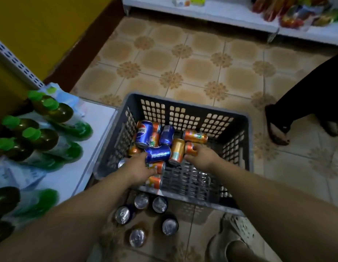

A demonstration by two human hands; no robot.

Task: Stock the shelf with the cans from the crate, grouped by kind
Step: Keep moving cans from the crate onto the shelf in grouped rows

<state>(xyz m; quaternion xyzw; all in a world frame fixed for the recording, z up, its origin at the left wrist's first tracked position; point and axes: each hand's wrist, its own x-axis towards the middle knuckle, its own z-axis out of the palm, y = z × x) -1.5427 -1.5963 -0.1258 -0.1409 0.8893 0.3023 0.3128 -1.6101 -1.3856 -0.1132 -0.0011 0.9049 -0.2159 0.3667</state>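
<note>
Inside grey perforated plastic crate [191, 105]: L hand [138, 168] fingers curled round blue can [158, 154]; R hand [202, 156] fingers pinch glossy orange can [190, 148]. Five silver-topped cans [141, 200] upright on tiled floor [202, 72].

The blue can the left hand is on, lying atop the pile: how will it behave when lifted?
The blue can lies on its side atop orange cans, so it will probably roll if let go. Its smooth wall looks slippery, so the left hand likely needs a full wrap. The pile may shift once it lifts.
</note>
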